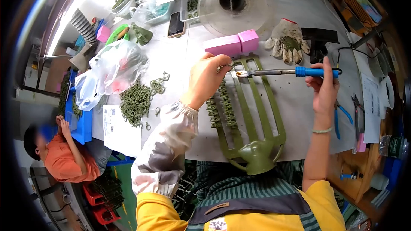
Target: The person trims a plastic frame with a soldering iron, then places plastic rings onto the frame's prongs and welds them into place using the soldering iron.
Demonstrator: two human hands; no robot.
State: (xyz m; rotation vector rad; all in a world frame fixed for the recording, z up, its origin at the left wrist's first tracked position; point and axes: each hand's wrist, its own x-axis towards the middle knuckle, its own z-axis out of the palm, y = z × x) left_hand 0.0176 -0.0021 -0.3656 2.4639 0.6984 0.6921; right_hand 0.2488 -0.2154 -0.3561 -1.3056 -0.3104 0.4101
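My right hand (323, 83) grips the blue handle of a soldering iron (278, 72), held nearly level with its tip pointing left. The fingertips of my left hand (207, 77) are pinched on a small green ring, mostly covered by them, close beside the iron's tip. Below both hands lies a flat green frame (257, 107) with long parallel bars and a rounded base at the table's near edge. Rows of small green rings (227, 107) stand along its left bars. A pile of loose green rings (136, 102) sits left of my left forearm.
Pink blocks (229, 45), a stained glove (289, 42) and a round clear cover (233, 6) stand beyond the frame. Plastic bags (120, 66) and a phone (176, 25) are left; blue-handled pliers (342, 119) lie right. A person in orange (70, 158) sits far left.
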